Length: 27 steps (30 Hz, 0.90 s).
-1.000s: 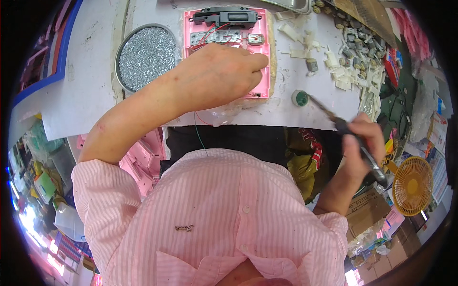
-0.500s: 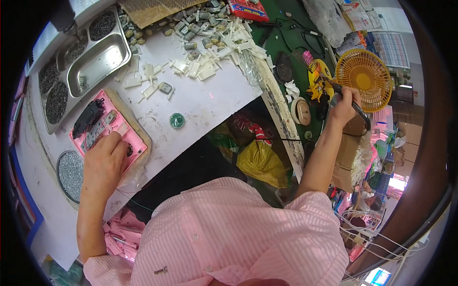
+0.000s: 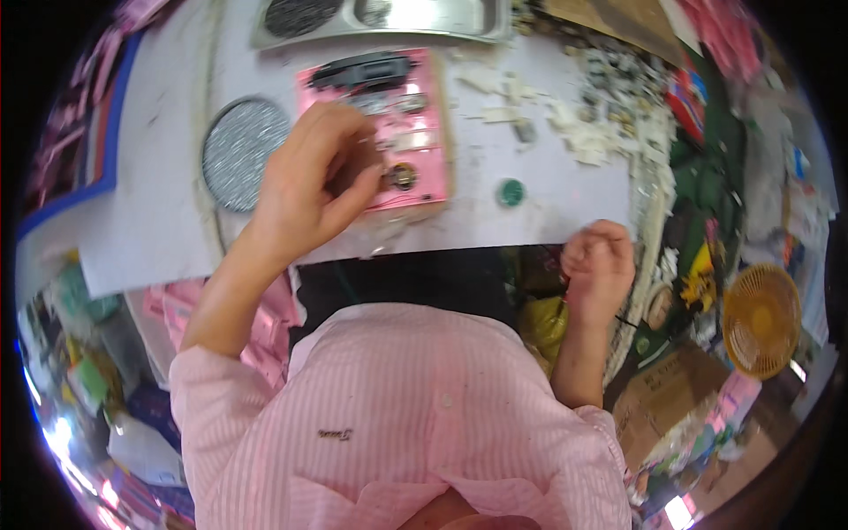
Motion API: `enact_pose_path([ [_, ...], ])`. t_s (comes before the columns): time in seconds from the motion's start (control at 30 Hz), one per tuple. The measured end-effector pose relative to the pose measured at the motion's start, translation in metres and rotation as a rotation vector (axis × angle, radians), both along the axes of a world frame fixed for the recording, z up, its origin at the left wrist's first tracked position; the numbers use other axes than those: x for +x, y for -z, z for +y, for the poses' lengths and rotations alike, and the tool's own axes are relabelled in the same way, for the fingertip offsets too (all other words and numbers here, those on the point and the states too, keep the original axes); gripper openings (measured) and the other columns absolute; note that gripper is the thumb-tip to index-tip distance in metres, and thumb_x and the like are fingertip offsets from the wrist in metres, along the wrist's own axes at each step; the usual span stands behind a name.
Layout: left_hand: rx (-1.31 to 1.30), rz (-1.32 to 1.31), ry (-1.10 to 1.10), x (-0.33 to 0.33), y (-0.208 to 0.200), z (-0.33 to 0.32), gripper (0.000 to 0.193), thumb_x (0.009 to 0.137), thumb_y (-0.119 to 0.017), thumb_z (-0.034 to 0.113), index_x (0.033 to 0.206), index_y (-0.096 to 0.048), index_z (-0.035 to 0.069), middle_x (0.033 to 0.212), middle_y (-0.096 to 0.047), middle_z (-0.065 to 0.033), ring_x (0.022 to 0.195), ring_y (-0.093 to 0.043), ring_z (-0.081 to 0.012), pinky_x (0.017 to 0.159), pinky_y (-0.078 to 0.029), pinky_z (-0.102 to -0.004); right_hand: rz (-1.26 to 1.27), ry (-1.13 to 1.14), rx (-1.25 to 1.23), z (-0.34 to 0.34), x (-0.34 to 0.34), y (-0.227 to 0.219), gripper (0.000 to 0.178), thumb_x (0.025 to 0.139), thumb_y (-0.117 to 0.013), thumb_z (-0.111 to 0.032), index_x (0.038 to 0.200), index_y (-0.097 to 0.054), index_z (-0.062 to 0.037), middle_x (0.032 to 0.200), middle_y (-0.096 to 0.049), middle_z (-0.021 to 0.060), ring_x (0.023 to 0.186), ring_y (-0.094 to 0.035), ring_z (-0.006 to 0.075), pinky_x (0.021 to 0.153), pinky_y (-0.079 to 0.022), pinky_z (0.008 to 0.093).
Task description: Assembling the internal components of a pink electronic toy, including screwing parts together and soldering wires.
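On the table lies a pink plastic case (image 3: 426, 131) with a black part (image 3: 367, 72) along its far edge, small metal pieces and a round part (image 3: 403, 177) inside. My left hand (image 3: 309, 181) hovers at the case's left side. Its fingers are bent, its thumb stands apart near the round part, and nothing shows between them. At the table's near right edge my right hand (image 3: 602, 265) is raised with curled fingers. Whether anything small is in it is hidden. No tool shows in it.
Left of the case stands a round dish (image 3: 243, 155) of small metal pieces. Beyond is a steel tray (image 3: 424, 34). White plastic parts (image 3: 579, 132) are heaped at the right, with a small green round container (image 3: 511, 192) nearer. A yellow fan (image 3: 761, 320) stands far right.
My right hand came back from the far right to the table edge, without the soldering iron it held. My left hand lifted off the case's inside. The view turned, so the table looks straighter.
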<state>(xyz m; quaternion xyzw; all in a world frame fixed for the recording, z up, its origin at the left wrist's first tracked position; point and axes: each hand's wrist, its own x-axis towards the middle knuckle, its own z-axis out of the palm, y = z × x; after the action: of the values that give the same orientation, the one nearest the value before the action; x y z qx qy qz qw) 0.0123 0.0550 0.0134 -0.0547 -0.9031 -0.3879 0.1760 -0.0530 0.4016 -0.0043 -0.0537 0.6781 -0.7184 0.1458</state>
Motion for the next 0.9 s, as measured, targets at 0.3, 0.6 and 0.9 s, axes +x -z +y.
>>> enact_pose_path([
  [0.3,-0.010,0.044,-0.125,0.013,0.010,0.000,0.028,0.076,-0.068,-0.002,0.103,-0.062,0.005,0.106,-0.061,-0.0116,0.073,-0.065,-0.0215,0.059,-0.052,-0.0307,0.946,-0.596,0.701,-0.133,-0.018,-0.001,0.044,0.083,-0.073,-0.043,0.114,-0.071,-0.0113,0.151,-0.040,0.0242,0.140,-0.022,0.0498,0.115,-0.020,0.0556],
  [0.6,-0.482,0.073,0.003,-0.047,0.015,-0.001,0.023,0.077,-0.073,0.015,0.099,-0.069,0.013,0.123,-0.058,-0.0082,0.110,-0.056,-0.0282,0.095,-0.042,-0.0453,0.944,-0.442,0.682,-0.136,-0.023,-0.009,0.031,0.080,-0.074,-0.024,0.106,-0.071,-0.0063,0.136,-0.053,0.0225,0.131,-0.039,0.0452,0.109,-0.031,0.0539],
  [0.9,-0.499,0.145,0.019,-0.039,0.020,-0.036,0.020,0.074,-0.077,0.018,0.093,-0.073,0.013,0.122,-0.060,-0.0054,0.108,-0.056,-0.0277,0.095,-0.040,-0.0440,1.044,-0.420,0.952,-0.191,-0.079,-0.010,0.025,0.077,-0.073,-0.031,0.070,-0.068,-0.0081,0.073,-0.066,0.0068,0.078,-0.061,0.0279,0.071,-0.043,0.0436],
])
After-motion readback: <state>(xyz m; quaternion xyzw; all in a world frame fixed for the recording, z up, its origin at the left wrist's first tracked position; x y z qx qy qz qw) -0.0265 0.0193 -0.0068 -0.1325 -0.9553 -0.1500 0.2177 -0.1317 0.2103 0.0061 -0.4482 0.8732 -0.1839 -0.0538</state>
